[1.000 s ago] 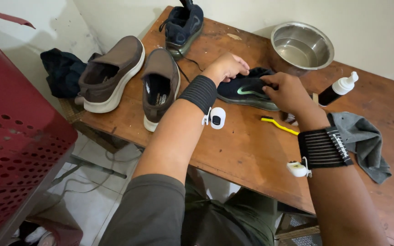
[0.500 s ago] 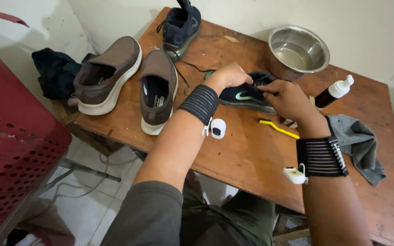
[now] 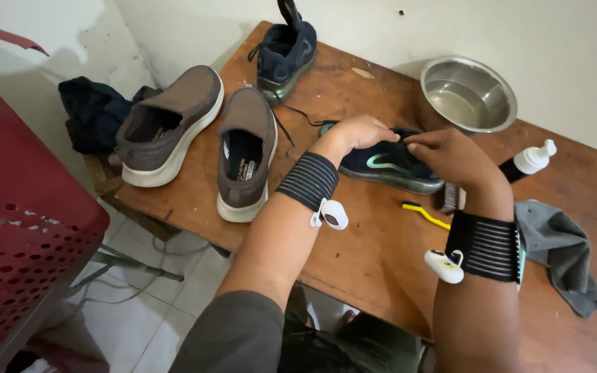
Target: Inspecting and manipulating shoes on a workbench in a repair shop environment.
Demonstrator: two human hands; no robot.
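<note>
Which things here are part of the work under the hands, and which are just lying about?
In hand: left hand and right hand, both on the dark sneaker with a green stripe.

Lying about: yellow brush, steel bowl, pump bottle, grey cloth, brown slip-on pair, second dark sneaker.

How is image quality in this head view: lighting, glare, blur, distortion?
Head view: soft, even light; mild glare inside the steel bowl; both hands, left hand and right hand, and the dark sneaker look sharp; wide-angle bending shows at the table edge.
</note>
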